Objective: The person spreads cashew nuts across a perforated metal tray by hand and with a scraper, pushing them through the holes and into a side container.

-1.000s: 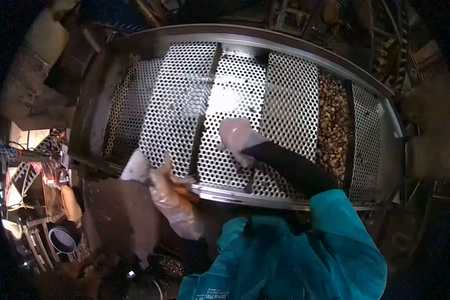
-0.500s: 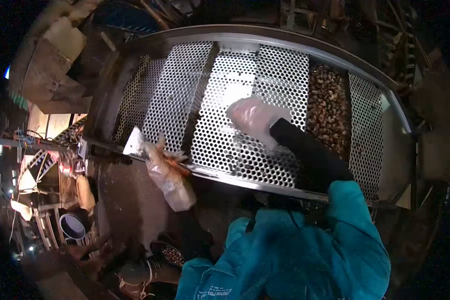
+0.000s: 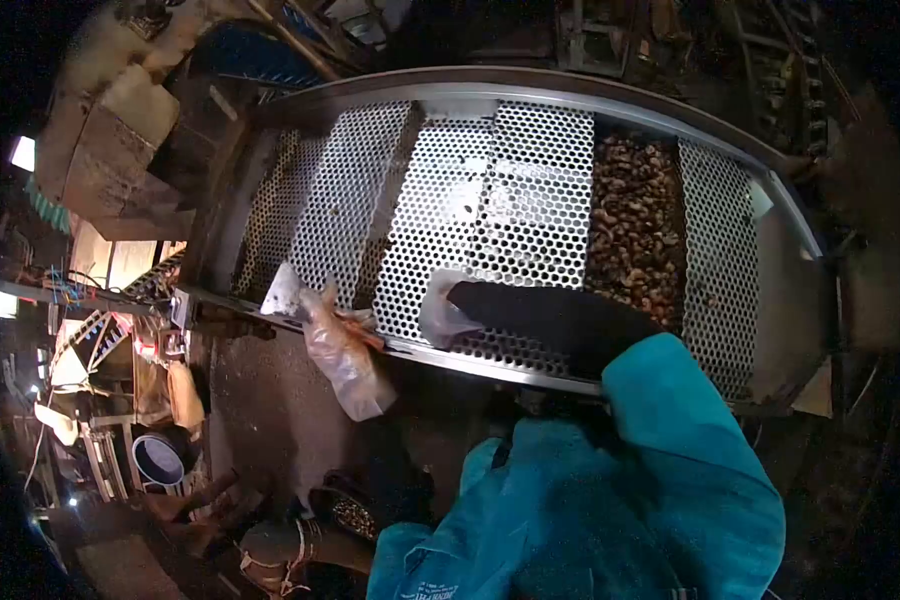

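Note:
My right hand (image 3: 440,308), in a clear plastic glove, is low over the perforated metal sheet (image 3: 540,190) near the tray's front edge. The sleeve hides most of its fingers. My left hand (image 3: 342,352), in a loose clear glove with orange-brown stains, is at the front rim of the long metal tray (image 3: 510,375). Its fingers are closed around a white, flat-ended piece (image 3: 283,292) that sticks out to the left over the rim. Brown curved nuts that look like cashews (image 3: 635,225) fill a slot between the sheets on the right.
Another perforated sheet (image 3: 722,240) lies right of the nuts. Below on the left stand a dark bucket (image 3: 158,458) and a container of small pieces (image 3: 353,518). Cardboard (image 3: 120,150) leans at the upper left, beside a blue crate (image 3: 255,52).
My right hand has slid left and toward me across the perforated sheet, from its middle to near the front rim. The left hand stays at the rim with the white piece. The view has shifted slightly.

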Demonstrator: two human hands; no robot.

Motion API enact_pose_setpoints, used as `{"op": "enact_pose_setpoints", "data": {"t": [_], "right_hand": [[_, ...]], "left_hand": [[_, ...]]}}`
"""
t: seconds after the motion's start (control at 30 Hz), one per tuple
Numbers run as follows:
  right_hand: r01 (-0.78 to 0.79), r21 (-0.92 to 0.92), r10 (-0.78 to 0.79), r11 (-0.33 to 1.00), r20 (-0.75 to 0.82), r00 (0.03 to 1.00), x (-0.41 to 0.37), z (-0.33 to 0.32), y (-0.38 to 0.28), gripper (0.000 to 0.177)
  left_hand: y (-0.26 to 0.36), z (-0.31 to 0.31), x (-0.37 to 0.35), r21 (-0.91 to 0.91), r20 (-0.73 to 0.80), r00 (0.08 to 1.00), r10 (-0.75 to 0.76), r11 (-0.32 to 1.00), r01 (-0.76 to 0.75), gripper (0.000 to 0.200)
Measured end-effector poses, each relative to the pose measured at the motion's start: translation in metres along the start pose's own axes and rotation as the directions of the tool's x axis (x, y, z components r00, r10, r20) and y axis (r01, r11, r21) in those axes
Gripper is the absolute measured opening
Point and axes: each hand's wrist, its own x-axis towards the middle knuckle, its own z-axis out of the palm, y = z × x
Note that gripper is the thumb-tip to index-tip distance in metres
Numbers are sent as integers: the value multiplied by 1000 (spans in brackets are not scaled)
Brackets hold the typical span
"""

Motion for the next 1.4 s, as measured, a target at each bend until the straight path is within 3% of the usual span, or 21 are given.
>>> {"op": "enact_pose_setpoints", "data": {"t": [0.1, 0.17, 0.37, 0.47, 0.5, 0.6, 0.67, 0.7, 0.77, 0.83, 0.9, 0.97, 1.03, 1.07, 1.1, 1.17, 1.2, 1.23, 1.3, 1.33, 1.4], "right_hand": [[-340, 33, 336, 940, 83, 938, -15, -25, -85, 24], [-556, 38, 547, 830, 135, 826, 61, 34, -17, 22], [-962, 34, 929, 271, 254, 270, 75, 89, -24, 29], [-857, -395, 753, 330, -438, 492, 101, 152, 3, 29], [-788, -232, 765, 570, -199, 612, 98, 137, 3, 25], [-828, -391, 827, 402, -233, 511, 48, 112, -37, 25], [-522, -541, 622, 660, 3, 783, 100, 156, 29, 32], [-562, -705, 628, 433, -210, 749, 116, 177, 22, 34], [-503, -497, 349, -707, -864, 363, 154, 233, 6, 38], [-125, 107, -131, -986, -971, 198, 192, 280, 17, 43], [130, 432, -392, -892, -885, 253, 219, 312, 22, 49], [295, 468, -388, -833, -874, 291, 228, 318, 32, 55], [461, 396, -338, -794, -918, 207, 231, 291, 48, 62], [491, 333, -309, -805, -942, 132, 229, 266, 53, 65], [479, 273, -280, -835, -958, 57, 225, 238, 58, 68], [216, 234, -241, -948, -971, -5, 220, 165, 46, 75], [-440, -42, -75, -897, -966, 246, 183, 132, 11, 57], [-773, -466, 97, -430, -875, 474, 147, 98, -23, 38], [-161, -160, 71, -974, -887, 456, 153, 43, -39, 25], [191, 32, 58, -981, -893, 447, 155, 16, -48, 20], [321, 181, -98, -930, -961, 259, 179, -3, -6, 39]], "left_hand": [[-14, 12, -18, 220, 42, 999, 18, 975, -26, 87], [1, 26, -37, 222, 41, 996, 84, 971, -91, 88], [11, 47, -68, 122, 68, 998, -15, 992, 7, 83], [4, 36, -52, 69, 41, 998, -49, 997, 46, 72], [4, 34, -46, 4, 18, 997, -78, 997, 78, 71], [11, 34, -57, 59, -5, 988, -156, 986, 156, 79], [-7, 37, -75, 112, 8, 995, -97, 989, 95, 87], [-12, 36, -70, 111, -10, 998, -61, 992, 62, 87], [-15, 32, -54, 112, -45, 999, 10, 994, -5, 86], [3, 26, -59, -9, -14, 994, -108, 994, 107, 82], [-12, 20, -64, 16, 62, 986, -156, 988, 155, 81], [-39, 21, -66, 410, -1, 967, 255, 882, -232, 49], [-17, 35, -58, -236, -58, 968, -245, 945, 225, 47], [-23, 29, -54, -249, -18, 992, -124, 962, 116, 49], [-59, 25, -48, 168, 30, 977, 212, 962, -214, 50], [-89, 20, -53, 676, 173, 728, 664, 458, -578, 43], [-83, 22, -67, 707, 239, 681, 693, 357, -611, 36], [-88, 24, -73, 718, 259, 663, 702, 319, -618, 33], [-96, 23, -73, 665, 202, 731, 652, 456, -591, 38], [-98, 21, -69, 600, 150, 790, 595, 580, -551, 41], [-108, 11, -48, 576, 102, 771, 629, 594, -561, 40]]}}
